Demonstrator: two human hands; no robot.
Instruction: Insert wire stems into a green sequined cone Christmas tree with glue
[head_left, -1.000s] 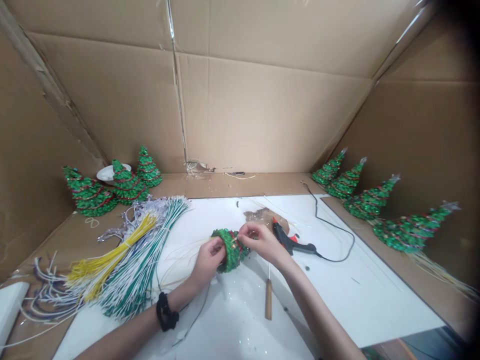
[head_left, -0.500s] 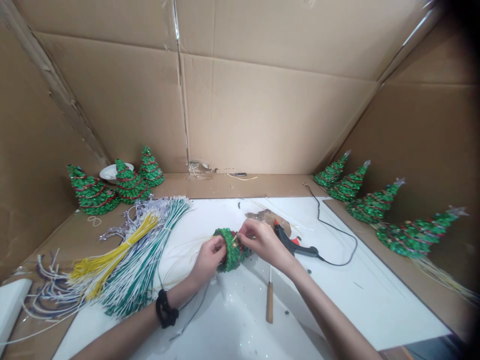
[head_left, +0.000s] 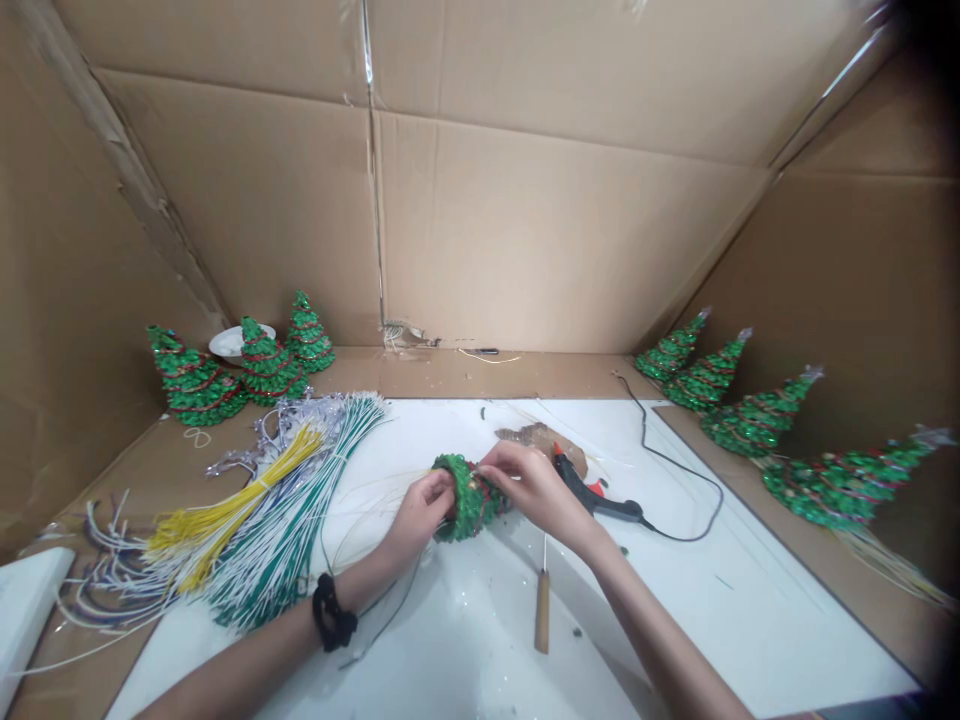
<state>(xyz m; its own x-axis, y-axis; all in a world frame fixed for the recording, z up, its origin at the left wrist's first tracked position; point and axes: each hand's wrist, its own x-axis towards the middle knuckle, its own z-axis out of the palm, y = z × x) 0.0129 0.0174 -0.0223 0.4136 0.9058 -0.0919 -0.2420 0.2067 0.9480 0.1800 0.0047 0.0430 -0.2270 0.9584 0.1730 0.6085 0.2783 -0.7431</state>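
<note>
My left hand point(head_left: 417, 518) grips the wide base of a small green sequinned cone tree point(head_left: 466, 498) lying on its side over the white board point(head_left: 712, 600). My right hand point(head_left: 531, 487) pinches at the tree's side near its red trim, fingers closed together on it. A black band sits on my left wrist. Thin pale strands trail from the tree's base toward the left.
A black glue gun point(head_left: 596, 496) with its cord lies just right of my hands. An awl with a wooden handle point(head_left: 541, 608) lies below them. Bundled yellow, green and white wires point(head_left: 255, 515) fan out at left. Finished trees stand at back left point(head_left: 196, 380) and along the right wall point(head_left: 757, 415).
My hands and the tree have stayed almost in place; the right fingers have shifted slightly along the tree's side. The view has drifted a little.
</note>
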